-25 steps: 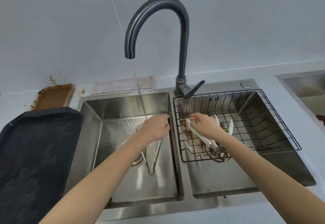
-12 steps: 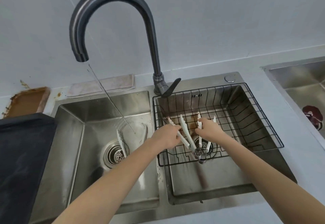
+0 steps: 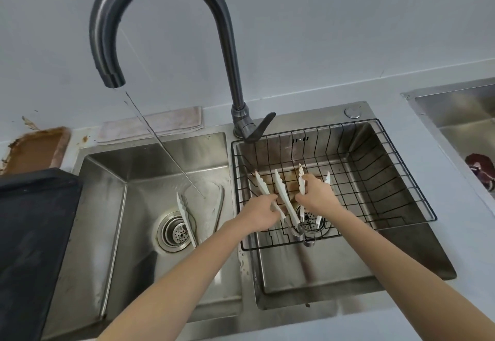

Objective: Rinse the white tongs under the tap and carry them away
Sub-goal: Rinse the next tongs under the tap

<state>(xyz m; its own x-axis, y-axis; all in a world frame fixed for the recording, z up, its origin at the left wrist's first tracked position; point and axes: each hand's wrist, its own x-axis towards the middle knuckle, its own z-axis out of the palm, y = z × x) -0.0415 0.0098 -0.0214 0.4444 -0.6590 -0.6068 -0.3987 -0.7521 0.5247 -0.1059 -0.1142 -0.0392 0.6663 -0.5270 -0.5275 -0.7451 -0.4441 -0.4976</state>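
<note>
In the right basin a black wire basket (image 3: 348, 139) holds two pairs of white tongs. My left hand (image 3: 259, 216) grips one pair (image 3: 281, 190) near its hinge, its serrated arms pointing away from me. My right hand (image 3: 317, 196) pinches an arm of the other pair (image 3: 301, 177). A third pair of tongs (image 3: 184, 212) lies loose in the left basin beside the drain. The dark curved tap (image 3: 160, 6) runs a thin stream of water (image 3: 166, 145) into the left basin, apart from both hands.
A black baking tray (image 3: 26, 233) sits on the counter at the left, with a dirty brown tray (image 3: 34, 148) behind it. A folded cloth (image 3: 150, 126) lies behind the left basin. Another steel sink (image 3: 468, 115) with a red object (image 3: 479, 166) is at the far right.
My left hand left the tongs in the left basin, crossed to the wire basket and took hold of a white pair. My right hand stayed in the basket. The view moved closer.
</note>
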